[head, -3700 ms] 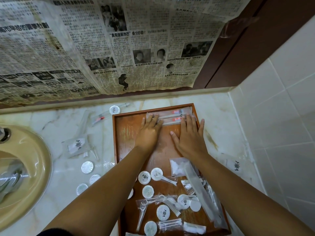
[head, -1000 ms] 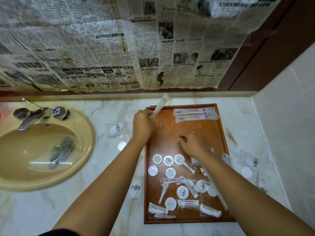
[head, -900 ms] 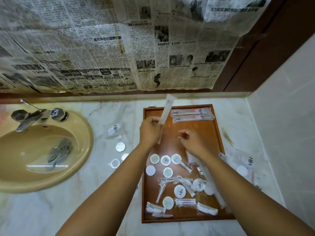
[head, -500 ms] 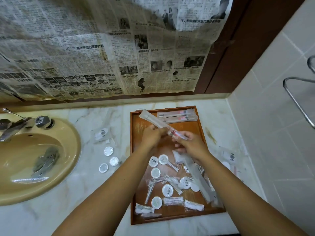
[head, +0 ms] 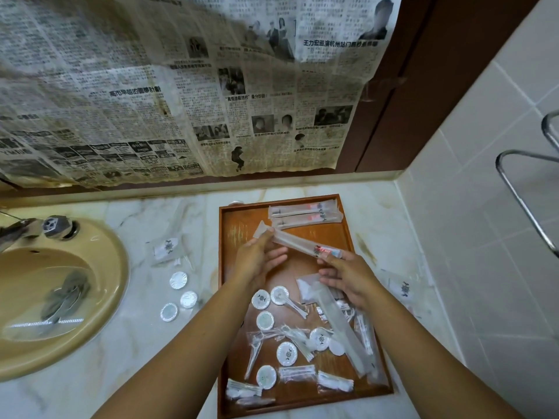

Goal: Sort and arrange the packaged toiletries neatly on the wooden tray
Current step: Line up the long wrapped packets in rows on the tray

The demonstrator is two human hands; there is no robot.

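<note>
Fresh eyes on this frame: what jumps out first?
The left hand and right hand hold a long toothbrush packet slantwise over the far half of the wooden tray, just short of two matching packets laid along its far edge. Behind, yellowed newspaper covers the wall; small packets lie jumbled on the tray's near half.

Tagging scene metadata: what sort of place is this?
Likely a hotel bathroom vanity: a beige sink with faucet set in a marble countertop, a tiled wall with a chrome towel rail, and a wooden tray of packaged guest toiletries.
</note>
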